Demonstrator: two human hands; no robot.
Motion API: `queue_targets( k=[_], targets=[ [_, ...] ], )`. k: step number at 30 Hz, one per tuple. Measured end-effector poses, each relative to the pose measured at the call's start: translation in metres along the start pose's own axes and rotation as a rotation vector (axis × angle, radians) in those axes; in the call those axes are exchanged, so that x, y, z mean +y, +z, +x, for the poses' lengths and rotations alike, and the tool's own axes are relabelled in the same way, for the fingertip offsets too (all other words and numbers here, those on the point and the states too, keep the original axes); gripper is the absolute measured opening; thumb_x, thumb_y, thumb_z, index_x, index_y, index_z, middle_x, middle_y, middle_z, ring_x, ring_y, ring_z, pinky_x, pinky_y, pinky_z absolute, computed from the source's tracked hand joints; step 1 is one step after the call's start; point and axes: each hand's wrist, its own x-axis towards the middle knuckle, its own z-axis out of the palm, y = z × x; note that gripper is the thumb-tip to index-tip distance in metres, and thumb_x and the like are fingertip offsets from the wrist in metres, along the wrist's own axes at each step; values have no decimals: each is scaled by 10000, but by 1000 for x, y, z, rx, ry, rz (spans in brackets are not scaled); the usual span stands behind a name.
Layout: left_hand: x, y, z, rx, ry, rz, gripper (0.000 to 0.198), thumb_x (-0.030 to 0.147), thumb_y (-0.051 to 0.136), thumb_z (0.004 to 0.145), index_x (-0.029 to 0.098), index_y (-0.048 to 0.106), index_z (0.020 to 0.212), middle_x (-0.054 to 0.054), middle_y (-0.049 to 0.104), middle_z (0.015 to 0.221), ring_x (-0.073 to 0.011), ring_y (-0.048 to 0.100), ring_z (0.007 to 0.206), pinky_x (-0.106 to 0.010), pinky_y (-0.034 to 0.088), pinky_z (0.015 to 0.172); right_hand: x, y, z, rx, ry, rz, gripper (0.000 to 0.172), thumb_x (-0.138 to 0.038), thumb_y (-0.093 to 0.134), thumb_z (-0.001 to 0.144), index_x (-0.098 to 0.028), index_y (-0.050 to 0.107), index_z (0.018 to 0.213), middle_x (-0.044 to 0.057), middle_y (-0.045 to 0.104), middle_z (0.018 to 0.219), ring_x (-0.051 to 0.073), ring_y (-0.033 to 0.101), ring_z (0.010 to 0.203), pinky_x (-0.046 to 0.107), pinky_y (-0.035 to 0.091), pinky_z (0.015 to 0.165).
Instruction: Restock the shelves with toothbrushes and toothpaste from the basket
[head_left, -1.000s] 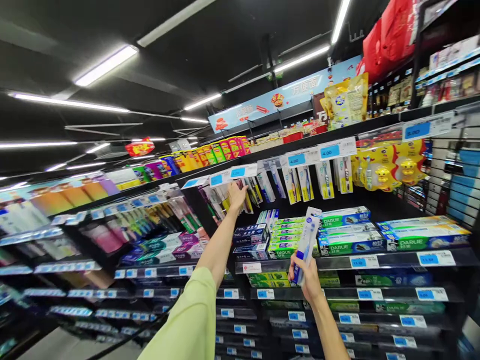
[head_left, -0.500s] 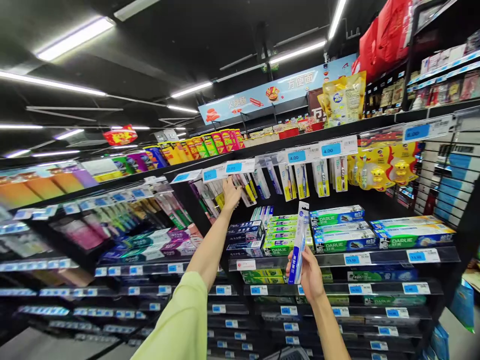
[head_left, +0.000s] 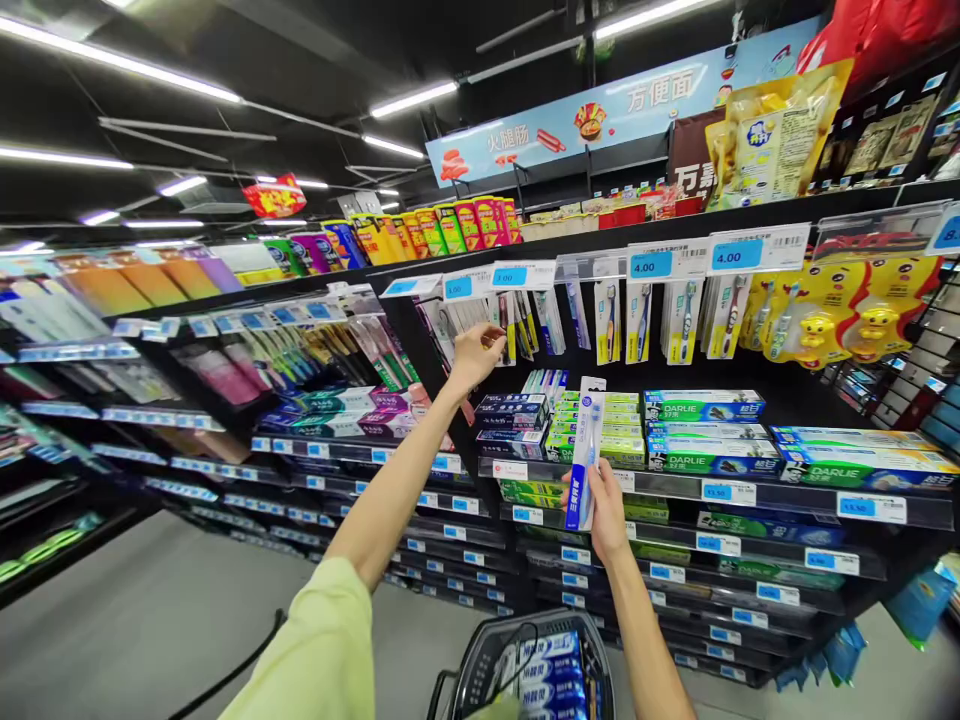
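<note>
My right hand (head_left: 606,505) is closed around the lower part of a packaged toothbrush (head_left: 585,455), held upright with its blue-and-white card facing me. In front of the hanging racks, my left hand (head_left: 478,357) is raised with its fingers loosely bent and a small gap at the thumb. It is beside hanging toothbrush packs (head_left: 527,325); whether its fingertips touch one is not clear. More toothbrush packs (head_left: 639,322) hang to the right under blue price tags. Green-and-blue toothpaste boxes (head_left: 705,455) are stacked on the shelf below.
A dark shopping basket (head_left: 469,665) holding several blue-and-white boxes (head_left: 551,670) is at the bottom, below my hands. Priced shelf edges (head_left: 727,492) jut out ahead. To the left are more shelves with pink packs (head_left: 229,372) and grey floor (head_left: 217,590).
My left hand has come down from the hook area and sits lower, before the hanging packs. My right hand still holds the toothbrush. The view has tilted down, bringing the basket into sight.
</note>
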Motion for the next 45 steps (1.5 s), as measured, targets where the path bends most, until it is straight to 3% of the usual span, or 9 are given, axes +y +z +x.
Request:
queue_targets(
  k=[4,8,10,13,17,24,30,38,45],
  targets=[
    [28,-25,-18,-50,19,-62,221,324,608,889,181,747,985,-63,780,833,-203,739,713,-303,593,677,7,7,-6,-31,25,-34,424,-626,695,861,-252,580,1024,3,724,807,177,684,577,266,523,482],
    [53,-48,-28,60,72,-19,245,288,614,907,166,750,1070,-80,791,986,-205,741,857,-321,603,806,13,12,-11,-61,10,-95,470,-642,698,852,-243,610,1084,30,736,908,173,681,578,266,515,474],
    [63,-59,-31,121,90,-30,306,242,602,902,153,717,1172,-96,777,1080,-207,733,922,-311,608,791,14,15,-11,-69,-13,-145,500,-648,698,850,-234,624,1119,47,734,976,165,676,574,260,505,466],
    [73,-74,-33,146,129,-54,406,179,580,887,139,651,1284,-131,740,1227,-199,728,965,-286,616,742,10,20,-2,-110,-71,-258,510,-653,669,873,-219,640,1140,59,726,1012,165,678,590,257,505,477],
    [79,-86,-33,134,224,-34,459,153,567,897,131,597,1355,-168,672,1373,-219,710,1091,-312,636,798,-5,36,22,-238,-212,-455,473,-609,613,934,-216,654,1194,62,723,994,191,696,669,270,509,533],
    [76,-87,-29,126,293,64,411,131,558,902,102,640,1304,-166,721,1268,-249,705,1124,-375,641,882,-38,84,75,-340,-379,-494,412,-595,593,949,-231,655,1132,20,678,871,181,684,620,280,511,542],
    [71,-85,-24,88,301,145,425,130,528,911,110,642,1320,-163,703,1344,-272,670,1236,-430,583,1031,-52,111,105,-350,-463,-480,421,-607,590,946,-235,644,1135,26,699,951,170,696,610,273,520,548],
    [65,-82,-21,19,354,286,489,134,519,916,108,603,1397,-171,666,1406,-298,597,1338,-484,472,1164,-49,123,122,-344,-454,-491,444,-614,595,944,-220,636,1146,57,735,1010,171,705,594,281,534,544],
    [60,-78,-28,-61,284,313,568,162,513,935,193,520,1502,-117,547,1566,-296,519,1426,-517,419,1209,-37,122,139,-286,-452,-539,452,-618,554,957,-230,616,1181,31,736,918,174,702,551,276,537,515]
  ],
)
